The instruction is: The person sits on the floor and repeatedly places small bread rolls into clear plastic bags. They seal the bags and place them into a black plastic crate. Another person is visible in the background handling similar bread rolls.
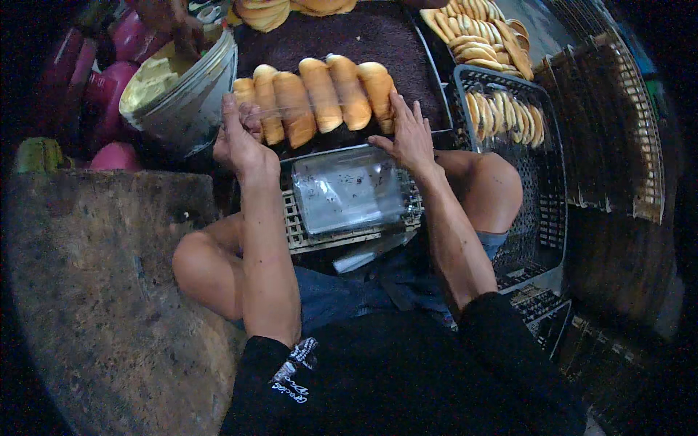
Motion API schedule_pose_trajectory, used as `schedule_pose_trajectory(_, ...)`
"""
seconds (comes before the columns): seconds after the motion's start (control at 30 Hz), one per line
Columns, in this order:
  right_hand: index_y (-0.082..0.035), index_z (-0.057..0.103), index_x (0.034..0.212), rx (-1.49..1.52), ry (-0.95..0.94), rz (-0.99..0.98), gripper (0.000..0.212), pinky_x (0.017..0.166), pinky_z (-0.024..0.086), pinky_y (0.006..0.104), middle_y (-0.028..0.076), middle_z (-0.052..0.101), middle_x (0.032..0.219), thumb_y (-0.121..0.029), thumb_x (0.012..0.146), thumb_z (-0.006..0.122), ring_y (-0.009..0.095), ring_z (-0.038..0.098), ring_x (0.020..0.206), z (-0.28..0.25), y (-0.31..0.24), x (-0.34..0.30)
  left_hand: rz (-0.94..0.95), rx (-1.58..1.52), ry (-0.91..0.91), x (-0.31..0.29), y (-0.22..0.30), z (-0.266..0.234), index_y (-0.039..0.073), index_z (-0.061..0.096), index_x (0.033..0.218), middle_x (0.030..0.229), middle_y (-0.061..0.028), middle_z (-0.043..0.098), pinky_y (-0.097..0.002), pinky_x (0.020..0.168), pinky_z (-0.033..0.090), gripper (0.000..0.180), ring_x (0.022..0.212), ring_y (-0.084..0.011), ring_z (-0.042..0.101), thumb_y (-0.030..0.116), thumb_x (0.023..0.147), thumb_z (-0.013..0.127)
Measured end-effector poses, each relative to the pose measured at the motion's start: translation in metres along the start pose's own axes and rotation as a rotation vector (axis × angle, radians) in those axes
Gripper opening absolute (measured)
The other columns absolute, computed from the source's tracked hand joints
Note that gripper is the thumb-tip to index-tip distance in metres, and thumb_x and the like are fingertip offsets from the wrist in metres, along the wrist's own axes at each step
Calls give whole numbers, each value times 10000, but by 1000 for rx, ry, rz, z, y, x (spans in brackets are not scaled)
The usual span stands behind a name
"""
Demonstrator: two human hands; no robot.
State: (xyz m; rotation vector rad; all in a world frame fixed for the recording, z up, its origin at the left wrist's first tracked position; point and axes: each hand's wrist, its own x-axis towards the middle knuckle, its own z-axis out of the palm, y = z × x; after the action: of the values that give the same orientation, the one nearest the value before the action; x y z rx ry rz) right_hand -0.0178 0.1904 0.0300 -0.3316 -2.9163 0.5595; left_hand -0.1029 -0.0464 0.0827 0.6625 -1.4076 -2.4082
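A row of golden, elongated bread rolls lies side by side between my hands, over the near part of a dark tray. Faint shine and streaks across them look like clear plastic, partly blurred. My left hand is at the row's left end, its fingers closed on what looks like the edge of the clear plastic bag. At the right end, my right hand rests against the last roll with fingers stretched and thumb apart. Just below the rolls, a stack of clear plastic bags sits on a crate between my knees.
The dark tray spreads beyond the rolls, with more bread at its far edge. A bucket of pale yellow spread stands left, near another person's hand. On the right are a black crate with packed bread and piled bread.
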Motion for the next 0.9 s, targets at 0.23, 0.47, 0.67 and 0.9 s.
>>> schedule_pose_trajectory(0.23, -59, 651, 1194, 285, 42, -21, 385, 849, 519, 365, 186, 696, 1069, -195, 838, 703, 321, 672, 968, -39, 20, 53, 34, 38, 4, 9, -11, -29, 1, 629, 1044, 894, -61, 671, -294, 763, 444, 538, 830, -146, 624, 528, 975, 550)
schedule_pose_trajectory(0.47, -19, 517, 1282, 1129, 207, 245, 492, 887, 487, 338, 160, 621, 1110, -303, 909, 666, 209, 598, 1015, -188, 13, -19, 247, 309, -113, 5, -12, -24, -96, 596, 1179, 1003, -114, 639, -321, 867, 442, 662, 909, -167, 573, 529, 1023, 444)
schedule_pose_trajectory(0.67, -50, 533, 1289, 992, -29, 62, 483, 950, 443, 331, 120, 618, 1160, -333, 914, 647, 212, 567, 1094, -199, 5, -34, 330, 348, -210, -46, -2, -16, -119, 552, 1235, 1195, -218, 616, -343, 864, 545, 691, 1074, -261, 629, 525, 1028, 414)
schedule_pose_trajectory(0.9, -33, 566, 1254, 1132, 119, 157, 341, 913, 492, 283, 95, 628, 1150, -180, 946, 569, 168, 612, 1068, -216, 23, -55, 336, 374, -237, -65, 18, -24, -111, 547, 1238, 1250, -249, 594, -354, 740, 625, 687, 1137, -323, 623, 526, 1026, 398)
